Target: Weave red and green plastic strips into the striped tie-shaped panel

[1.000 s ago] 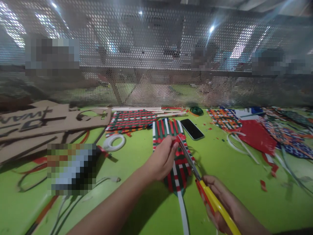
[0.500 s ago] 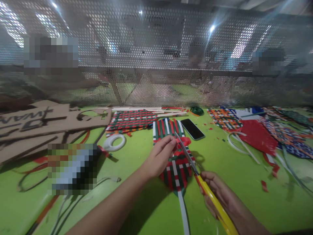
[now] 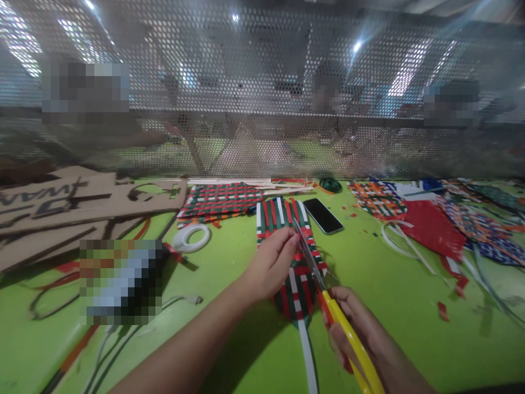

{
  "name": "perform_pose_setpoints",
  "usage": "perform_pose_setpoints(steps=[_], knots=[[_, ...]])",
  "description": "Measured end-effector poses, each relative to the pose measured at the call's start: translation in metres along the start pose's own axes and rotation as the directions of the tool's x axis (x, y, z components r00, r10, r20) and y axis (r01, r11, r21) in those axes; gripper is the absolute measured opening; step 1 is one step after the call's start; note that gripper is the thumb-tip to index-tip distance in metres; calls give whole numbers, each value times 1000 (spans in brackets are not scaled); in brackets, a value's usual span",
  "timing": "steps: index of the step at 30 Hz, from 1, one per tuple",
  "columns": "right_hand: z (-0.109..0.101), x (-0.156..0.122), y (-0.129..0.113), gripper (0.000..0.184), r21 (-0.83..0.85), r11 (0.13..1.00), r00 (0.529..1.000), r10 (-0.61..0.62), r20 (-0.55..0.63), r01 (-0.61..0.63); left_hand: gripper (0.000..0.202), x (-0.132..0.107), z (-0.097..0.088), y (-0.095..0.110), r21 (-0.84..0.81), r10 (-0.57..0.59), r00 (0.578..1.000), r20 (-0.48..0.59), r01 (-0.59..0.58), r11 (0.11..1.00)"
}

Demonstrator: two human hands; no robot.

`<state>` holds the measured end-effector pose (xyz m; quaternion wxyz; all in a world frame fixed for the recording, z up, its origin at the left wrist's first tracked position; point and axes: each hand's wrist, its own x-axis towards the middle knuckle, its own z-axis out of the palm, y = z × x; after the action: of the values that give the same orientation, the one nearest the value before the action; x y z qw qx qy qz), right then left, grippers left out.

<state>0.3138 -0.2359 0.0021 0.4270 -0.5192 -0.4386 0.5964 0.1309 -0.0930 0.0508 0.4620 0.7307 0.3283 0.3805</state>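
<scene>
A woven mat (image 3: 293, 284) of red, green and white strips lies on the green table (image 3: 394, 306) in front of me. My left hand (image 3: 273, 262) is closed, pinching the mat's strips near its middle. My right hand (image 3: 361, 334) grips the yellow and red handles of a pair of scissors (image 3: 324, 290). Their metal blades point up and away, lying along the mat right beside my left fingertips.
A black phone (image 3: 322, 215) lies just behind the mat. A white tape ring (image 3: 191, 238) sits to the left, near cardboard sheets (image 3: 74, 205). Another woven mat (image 3: 221, 200) and coloured woven pieces (image 3: 430, 219) with loose strips lie at the back and right. A perforated metal screen (image 3: 262, 109) walls the table's far side.
The scissors have slid forward along the mat and their blades have closed. The loose red strip end by my left fingers is no longer seen. My right hand moved slightly left.
</scene>
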Motion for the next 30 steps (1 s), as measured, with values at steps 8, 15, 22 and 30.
perform_pose_setpoints(steps=[8, 15, 22, 30], knots=[[21, -9, -20, 47, -58, 997, 985, 41, -165, -51, 33, 2, -2, -4, -125, -46, 999, 17, 47, 991], [-42, -14, -19, 57, -460, 888, 873, -226, -432, 2, 27, 18, -31, -26, -297, -118, 946, -300, 25, 955], [-192, -23, -8, 50, -880, 366, 758, -467, -456, -304, 19, 28, -48, -38, -327, -196, 899, -391, 63, 943], [-203, -13, -12, 38, -942, 93, 764, -561, -318, -323, 24, 25, -28, -18, -721, -404, 914, -45, 250, 646]])
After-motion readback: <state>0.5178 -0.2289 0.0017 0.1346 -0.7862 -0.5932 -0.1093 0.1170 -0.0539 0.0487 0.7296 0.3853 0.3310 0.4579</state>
